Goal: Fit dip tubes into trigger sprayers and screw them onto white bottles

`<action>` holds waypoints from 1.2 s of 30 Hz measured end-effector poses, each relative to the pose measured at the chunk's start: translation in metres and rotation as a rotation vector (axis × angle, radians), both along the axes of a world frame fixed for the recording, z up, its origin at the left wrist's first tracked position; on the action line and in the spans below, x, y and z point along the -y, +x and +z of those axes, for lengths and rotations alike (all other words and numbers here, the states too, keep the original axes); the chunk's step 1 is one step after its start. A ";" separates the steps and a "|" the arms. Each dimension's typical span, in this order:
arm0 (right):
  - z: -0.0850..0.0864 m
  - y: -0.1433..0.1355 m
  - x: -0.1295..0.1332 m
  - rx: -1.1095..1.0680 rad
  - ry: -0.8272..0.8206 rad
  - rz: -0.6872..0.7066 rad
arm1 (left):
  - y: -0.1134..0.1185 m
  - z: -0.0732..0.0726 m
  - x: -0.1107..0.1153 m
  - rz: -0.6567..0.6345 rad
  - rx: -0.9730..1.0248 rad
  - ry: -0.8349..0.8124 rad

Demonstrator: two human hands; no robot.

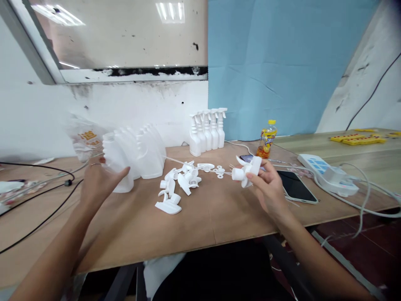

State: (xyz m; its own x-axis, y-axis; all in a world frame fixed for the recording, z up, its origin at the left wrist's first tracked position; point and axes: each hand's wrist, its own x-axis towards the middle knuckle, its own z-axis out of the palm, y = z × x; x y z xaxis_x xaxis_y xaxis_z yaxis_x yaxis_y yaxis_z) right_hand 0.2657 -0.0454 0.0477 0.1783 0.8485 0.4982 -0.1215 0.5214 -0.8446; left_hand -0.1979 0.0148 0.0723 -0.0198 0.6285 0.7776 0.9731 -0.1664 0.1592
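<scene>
My left hand (99,180) is wrapped round the nearest white bottle (117,156), at the left end of a group of open-necked bottles (150,156); its fingertips are partly hidden. A white trigger spray head (250,169) is pinched between the thumb and fingers of my right hand (266,184), its round collar facing left. Between the hands, a loose pile of white spray heads (188,175) lies on the brown table (200,221), one of them (169,205) nearer the front edge.
Several white bottles fitted with spray heads (208,131) stand at the back. On the right are a drink bottle (267,140), a phone (296,187) and a power strip (327,175) with cables. A plastic bag (86,138) and black cables lie left.
</scene>
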 end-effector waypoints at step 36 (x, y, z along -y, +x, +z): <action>-0.004 0.003 0.010 0.046 -0.042 0.041 | 0.126 -0.017 0.088 -0.488 -0.572 0.218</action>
